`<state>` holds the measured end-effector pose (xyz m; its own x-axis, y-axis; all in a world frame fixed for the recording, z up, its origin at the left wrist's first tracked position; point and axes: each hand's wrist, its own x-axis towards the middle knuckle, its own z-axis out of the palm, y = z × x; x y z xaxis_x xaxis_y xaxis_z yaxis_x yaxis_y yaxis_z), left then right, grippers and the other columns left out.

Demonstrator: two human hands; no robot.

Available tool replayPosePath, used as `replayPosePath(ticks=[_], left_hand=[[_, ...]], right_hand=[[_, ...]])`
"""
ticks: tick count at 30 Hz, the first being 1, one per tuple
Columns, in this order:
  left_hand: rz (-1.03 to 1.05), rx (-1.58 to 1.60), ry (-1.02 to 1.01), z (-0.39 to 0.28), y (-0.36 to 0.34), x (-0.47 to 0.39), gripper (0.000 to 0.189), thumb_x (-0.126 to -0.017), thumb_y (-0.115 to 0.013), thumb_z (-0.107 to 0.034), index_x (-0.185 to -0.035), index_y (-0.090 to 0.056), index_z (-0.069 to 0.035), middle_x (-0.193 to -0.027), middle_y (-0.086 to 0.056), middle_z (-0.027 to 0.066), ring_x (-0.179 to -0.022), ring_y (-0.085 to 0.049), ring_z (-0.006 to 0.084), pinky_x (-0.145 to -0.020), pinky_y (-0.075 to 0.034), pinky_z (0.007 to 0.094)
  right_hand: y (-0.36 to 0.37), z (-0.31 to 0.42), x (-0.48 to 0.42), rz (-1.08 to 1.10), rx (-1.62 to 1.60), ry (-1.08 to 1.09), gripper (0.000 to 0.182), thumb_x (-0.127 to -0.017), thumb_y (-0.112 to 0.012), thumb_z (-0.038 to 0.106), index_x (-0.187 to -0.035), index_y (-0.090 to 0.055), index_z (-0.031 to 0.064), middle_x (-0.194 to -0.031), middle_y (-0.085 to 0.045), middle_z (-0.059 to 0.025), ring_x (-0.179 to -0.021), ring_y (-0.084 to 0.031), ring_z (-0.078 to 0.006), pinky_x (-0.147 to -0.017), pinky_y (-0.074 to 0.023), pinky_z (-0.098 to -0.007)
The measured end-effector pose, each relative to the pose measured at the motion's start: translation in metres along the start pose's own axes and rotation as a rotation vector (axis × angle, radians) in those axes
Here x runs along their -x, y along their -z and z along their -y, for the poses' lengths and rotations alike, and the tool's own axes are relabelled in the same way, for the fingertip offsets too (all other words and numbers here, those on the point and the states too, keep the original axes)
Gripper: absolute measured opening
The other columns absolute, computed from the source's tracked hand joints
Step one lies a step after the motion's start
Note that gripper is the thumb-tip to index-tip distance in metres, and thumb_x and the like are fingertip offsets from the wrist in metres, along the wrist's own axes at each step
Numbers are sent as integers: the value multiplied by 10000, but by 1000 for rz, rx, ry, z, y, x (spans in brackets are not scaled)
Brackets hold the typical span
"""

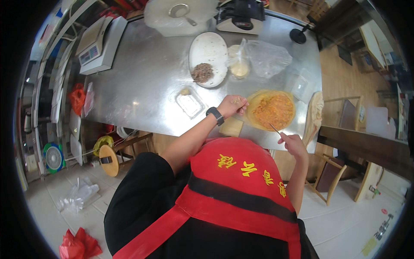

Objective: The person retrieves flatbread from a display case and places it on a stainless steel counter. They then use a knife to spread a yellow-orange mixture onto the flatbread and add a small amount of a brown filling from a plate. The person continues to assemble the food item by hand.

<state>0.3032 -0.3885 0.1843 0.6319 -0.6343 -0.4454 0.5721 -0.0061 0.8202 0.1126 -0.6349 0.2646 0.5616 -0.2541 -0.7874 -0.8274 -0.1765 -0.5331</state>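
Note:
My left hand point(233, 105), with a dark watch on the wrist, is closed around a small pale piece of food, left of a bowl. That bowl point(256, 120) is lined with yellowish plastic and holds an orange chopped filling point(275, 108). In my right hand point(292, 144) is a thin utensil point(275, 129), its tip in the filling. Below my left hand lies a stack of yellowish square wrappers point(231, 127). A clear plastic tray point(190, 103) with a small pale lump point(185, 92) sits to the left. Beyond it an oval white plate point(208, 45) holds brownish minced food point(202, 73).
A bagged stack of round pale wrappers point(239, 69) and a crumpled clear bag point(270, 60) lie right of the plate. A scale point(93, 45) stands far left, a strainer point(179, 11) and black machine point(241, 16) at the back. A cloth point(314, 113) lies on the right edge.

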Motion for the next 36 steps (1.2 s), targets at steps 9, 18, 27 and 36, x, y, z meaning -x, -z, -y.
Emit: replayPosePath(ticks=[9,18,27,36], left_hand=[[-582,-704,-385,-9,131,48,476,-917,-551,-323,-575,-530,7,-501,-454,56,-463,-423,151,-466,-364,317],[-629,-1391,-132,-41,183,80,438,-774,-661,-451,-847,-671,-20,-799,-651,180,-740,-604,342,-670,-471,388],[-772,-1253,-676,-2,192,113,314,-717,-738,-204,-972,-651,-44,-972,-652,152,-886,-610,325,-821,-473,369],[75,-1361,-552,71,27,74,88,-737,-596,-145,-768,-629,-69,-782,-610,114,-791,-599,305,-703,-491,393]], right_hand=[[-22,-9,11,44,-85,-30,423,-878,-580,420,-755,-654,22,-493,-366,46,-408,-284,-54,-377,-201,-233],[-39,6,13,95,-114,52,422,-883,-576,419,-753,-649,25,-496,-379,44,-408,-298,-50,-374,-209,-230],[-48,-14,24,91,-177,2,425,-888,-567,421,-751,-643,26,-489,-363,55,-403,-277,-36,-374,-190,-222],[-52,-8,23,129,-199,37,413,-909,-529,404,-766,-624,29,-505,-352,63,-413,-268,-42,-379,-189,-228]])
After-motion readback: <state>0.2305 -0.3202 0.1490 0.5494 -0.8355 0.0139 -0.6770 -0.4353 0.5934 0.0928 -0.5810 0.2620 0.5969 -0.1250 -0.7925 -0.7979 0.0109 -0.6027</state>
